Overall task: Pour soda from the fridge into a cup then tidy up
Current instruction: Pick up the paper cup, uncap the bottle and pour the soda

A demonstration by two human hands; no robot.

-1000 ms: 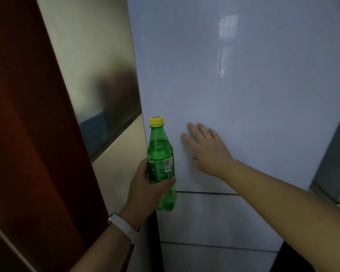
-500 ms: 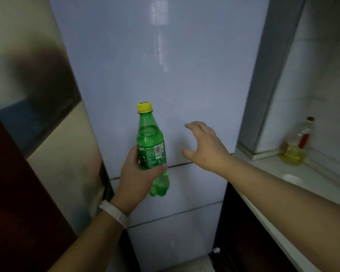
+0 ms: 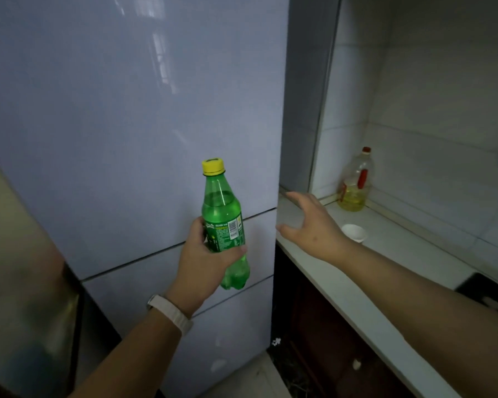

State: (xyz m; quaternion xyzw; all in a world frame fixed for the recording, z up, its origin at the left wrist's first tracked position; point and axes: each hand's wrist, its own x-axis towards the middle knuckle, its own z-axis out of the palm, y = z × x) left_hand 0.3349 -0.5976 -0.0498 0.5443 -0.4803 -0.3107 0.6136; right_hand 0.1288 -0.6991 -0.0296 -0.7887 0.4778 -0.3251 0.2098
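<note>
Our left hand (image 3: 204,262) grips 1 upright green soda bottle (image 3: 224,225), yellow-capped, part full, before the closed fridge (image 3: 127,124). At 3 o'clock our right hand (image 3: 314,225) hovers, fingers spread, over the table (image 3: 342,282) near a white cup (image 3: 354,232).

The left hand (image 3: 204,262) was up in front of the body, forearm rising from the lower left, a pale band around the wrist. Its grip was wrapped around a green bottle (image 3: 224,225), thumb across the front of the label and fingers curled behind, holding it upright with the cap on top. The right hand (image 3: 311,225) reached forward on an outstretched arm coming in from the lower right, palm down, fingers spread and loosely bent, thumb pointing left, holding nothing.
</note>
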